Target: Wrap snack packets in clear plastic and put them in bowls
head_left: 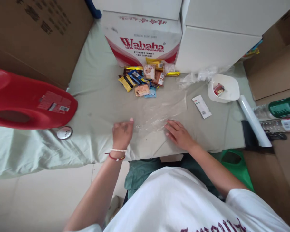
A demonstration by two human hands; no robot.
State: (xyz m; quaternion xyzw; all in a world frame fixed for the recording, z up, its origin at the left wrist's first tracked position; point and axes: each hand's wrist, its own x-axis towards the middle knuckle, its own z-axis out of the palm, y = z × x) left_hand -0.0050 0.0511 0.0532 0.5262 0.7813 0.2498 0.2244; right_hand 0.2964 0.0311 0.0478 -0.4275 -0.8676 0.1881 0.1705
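A thin sheet of clear plastic film (157, 119) lies on the cloth-covered table between my two hands. At its left edge my left hand (122, 132) is closed, thumb towards the film; whatever its fingers hold is hidden. My right hand (178, 134) rests on the film's right side, fingers stretched out and palm down. Farther back sits a pile of small wrapped snacks (142, 77) in yellow, blue, brown and pink wrappers. A white packet with a barcode (202, 107) lies beyond my right hand, and right of it stands a white plastic bowl (232, 93) holding a wrapped snack (218, 89).
A Wahaha water carton (142, 40) and white boxes (215, 45) stand at the back. On the left are a large red jug (29, 100) and a round metallic lid (64, 132). A white roll (255, 120) and plastic bottles (284, 108) lie at the right edge.
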